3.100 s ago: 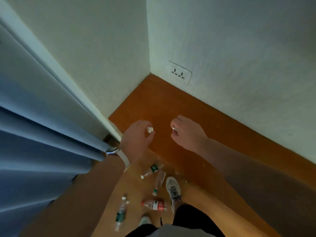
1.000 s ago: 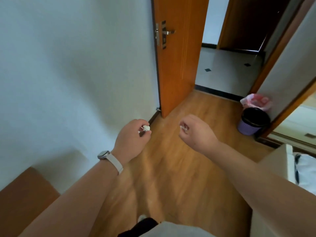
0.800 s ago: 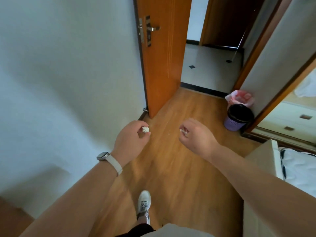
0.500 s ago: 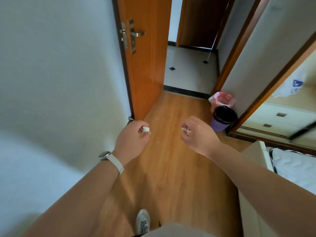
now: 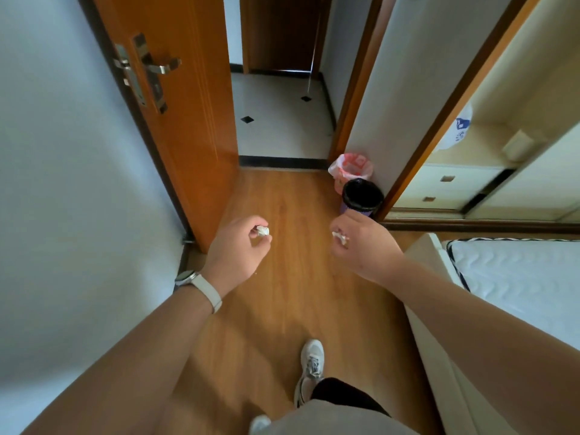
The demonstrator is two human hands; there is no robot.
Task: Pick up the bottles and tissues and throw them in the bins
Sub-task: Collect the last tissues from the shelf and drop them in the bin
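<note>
Both arms are stretched out over the wood floor (image 5: 298, 293), and each hand has its own bit of tissue. The left hand (image 5: 238, 249), the one with the pale watch (image 5: 194, 281) at the wrist, has its fingers (image 5: 254, 221) curled round a small white tissue ball (image 5: 263, 230), pinched right at the tips. It's well left of the purple bin (image 5: 361, 196) and nearer the camera. The right hand (image 5: 364, 246) is clenched on a flatter, raggedy tissue scrap (image 5: 340, 237) and overlaps the purple bin's lower edge in view, though I can't tell how close it really is. The purple bin has a black liner and stands on the floor at the wall corner. A second bin (image 5: 351, 167) with a pink bag is just behind it. An orange door (image 5: 188, 120) stands open off to the bin's left and a white mattress (image 5: 518, 277) lies to its right. One white sneaker (image 5: 310, 365) is planted on the floor, well short of the bin.
</note>
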